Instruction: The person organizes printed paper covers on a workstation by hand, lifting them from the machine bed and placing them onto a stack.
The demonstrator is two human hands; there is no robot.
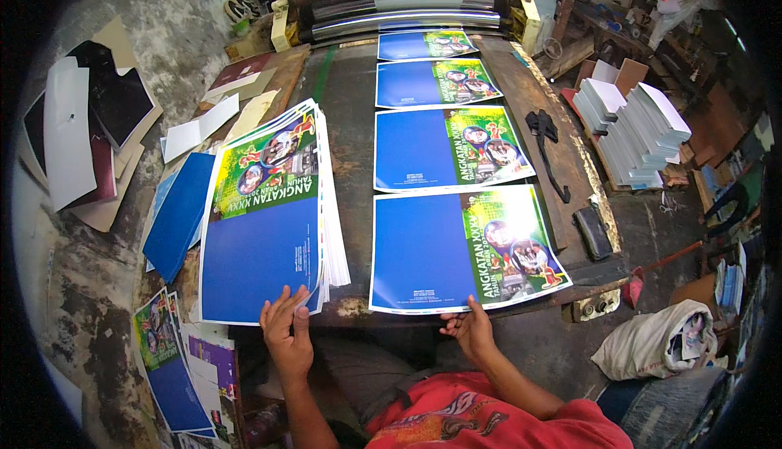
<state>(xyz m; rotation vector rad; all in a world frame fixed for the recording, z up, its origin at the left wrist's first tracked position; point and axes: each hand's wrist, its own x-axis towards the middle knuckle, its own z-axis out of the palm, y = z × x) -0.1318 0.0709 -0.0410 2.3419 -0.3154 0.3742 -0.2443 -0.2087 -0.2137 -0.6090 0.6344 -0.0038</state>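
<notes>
Printed cover sheets, blue on one half and green with pictures on the other, lie in a row on the dark machine bed. My right hand (472,333) pinches the front edge of the nearest printed sheet (419,245), thumb on top and fingers mostly hidden beneath. To the left stands a thick, slightly uneven stack of the same sheets (252,262), turned lengthwise. At its near right corner my left hand (287,333) has its fingers stretched out, the tips touching the corner and nothing gripped.
Beyond the row is a machine with long rollers (407,19). On the bed's right lie a black strap (547,152) and a dark pouch (592,232). Blue card (179,217) sits beside the stack. White paper piles (643,135) stand at right, a white sack (656,343) below.
</notes>
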